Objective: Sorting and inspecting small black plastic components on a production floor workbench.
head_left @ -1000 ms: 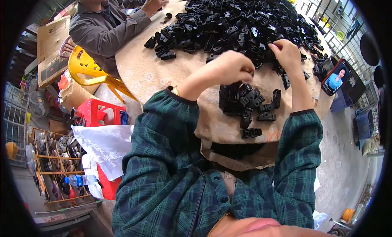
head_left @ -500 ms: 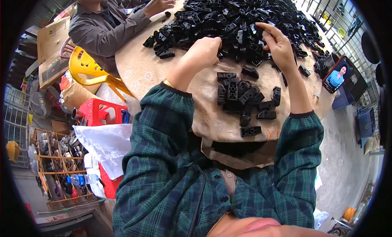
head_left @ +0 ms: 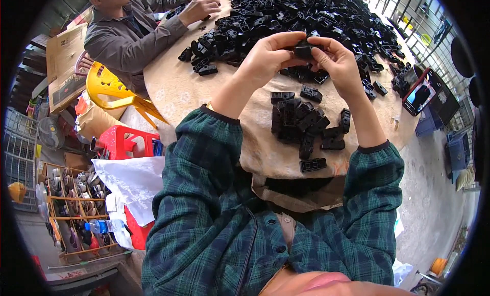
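Observation:
Between my two hands, at the near edge of a big heap of black plastic parts (head_left: 301, 13), is one black plastic part (head_left: 303, 52). My left hand (head_left: 273, 55) pinches it from the left with thumb and fingertips. From the other side my right hand (head_left: 334, 59) grips it the same way, and the fingers cover some of its shape. Nearer to me on the cloth lies a small pile of similar black parts (head_left: 298, 117). One single black part (head_left: 313, 165) rests close to the table's front edge.
A beige cloth covers the round table (head_left: 176, 87). At the far left another person (head_left: 135, 38) works with both hands by the heap. A phone (head_left: 422, 92) stands at the right, showing a video. Left of the table are a yellow chair (head_left: 104, 89) and a red stool (head_left: 120, 138).
My hands have come together from apart and now hold one black part between them. The other person's hands have shifted slightly.

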Demonstrator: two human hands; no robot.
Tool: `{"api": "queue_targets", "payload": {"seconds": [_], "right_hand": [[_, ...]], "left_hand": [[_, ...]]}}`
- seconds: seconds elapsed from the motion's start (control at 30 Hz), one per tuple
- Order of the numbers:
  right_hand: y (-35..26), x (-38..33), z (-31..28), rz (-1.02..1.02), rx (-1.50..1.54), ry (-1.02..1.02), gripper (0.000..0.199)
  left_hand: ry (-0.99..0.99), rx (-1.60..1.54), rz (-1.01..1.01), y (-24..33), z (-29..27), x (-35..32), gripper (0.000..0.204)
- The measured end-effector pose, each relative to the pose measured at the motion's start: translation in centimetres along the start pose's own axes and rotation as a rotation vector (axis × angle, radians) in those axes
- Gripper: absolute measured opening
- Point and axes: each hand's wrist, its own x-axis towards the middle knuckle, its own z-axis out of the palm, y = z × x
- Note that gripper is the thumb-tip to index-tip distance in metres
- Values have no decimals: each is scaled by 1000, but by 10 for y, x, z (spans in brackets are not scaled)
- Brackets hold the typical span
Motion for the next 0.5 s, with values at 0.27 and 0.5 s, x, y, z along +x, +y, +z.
{"api": "queue_targets", "payload": {"seconds": [0.27, 0.5], "right_hand": [[5, 3, -8, 120, 229, -38, 26], [5, 2, -5, 62, 192, 13, 26]], "left_hand": [[39, 475, 111, -2, 0, 1, 35], [89, 852, 439, -4, 0, 3, 24]]}}
